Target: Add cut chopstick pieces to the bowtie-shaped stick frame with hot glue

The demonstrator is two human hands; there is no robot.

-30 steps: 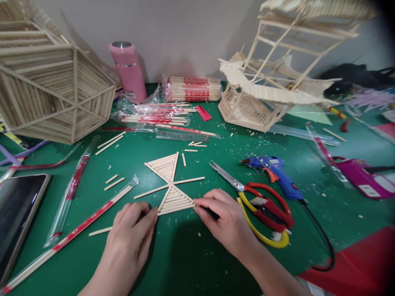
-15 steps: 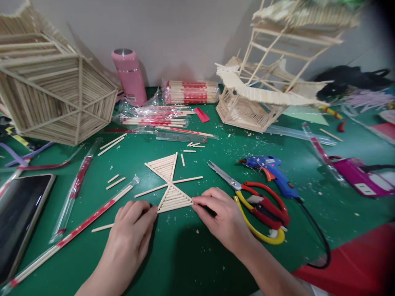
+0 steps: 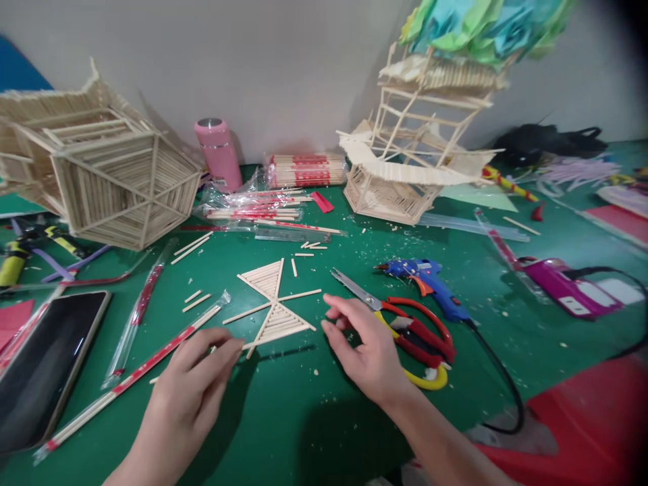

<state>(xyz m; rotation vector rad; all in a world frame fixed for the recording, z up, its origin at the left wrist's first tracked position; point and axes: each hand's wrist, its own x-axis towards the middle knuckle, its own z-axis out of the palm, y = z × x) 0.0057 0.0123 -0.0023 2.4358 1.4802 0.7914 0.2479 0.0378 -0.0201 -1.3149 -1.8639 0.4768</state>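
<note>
My left hand (image 3: 200, 381) pinches one end of a thin wooden stick (image 3: 268, 340) between thumb and fingertips. The stick points right, along the near edge of a flat stick frame (image 3: 274, 299), and a shadow on the table below shows it is raised. The frame has crossed spokes, with two opposite wedges filled by rows of shorter sticks. My right hand (image 3: 362, 344) is off the frame's right side, thumb and forefinger apart with nothing between them. Red-and-yellow-handled pliers (image 3: 415, 337) lie just beyond it, partly behind the hand. Beside them is a blue glue gun (image 3: 430, 280).
Behind stand a hexagonal stick model (image 3: 136, 189), a pink flask (image 3: 219, 155), packed chopsticks (image 3: 306, 170) and a tiered stick tower (image 3: 405, 162). A phone (image 3: 50, 364) and wrapped chopsticks (image 3: 136, 374) lie left. Cut stick pieces (image 3: 195, 302) are scattered about. A purple device (image 3: 572, 287) sits right.
My right hand has let go of the near right corner and drawn away, fingers parting. My left hand has moved slightly left and holds the stick off the frame's edge. The view has shifted.
</note>
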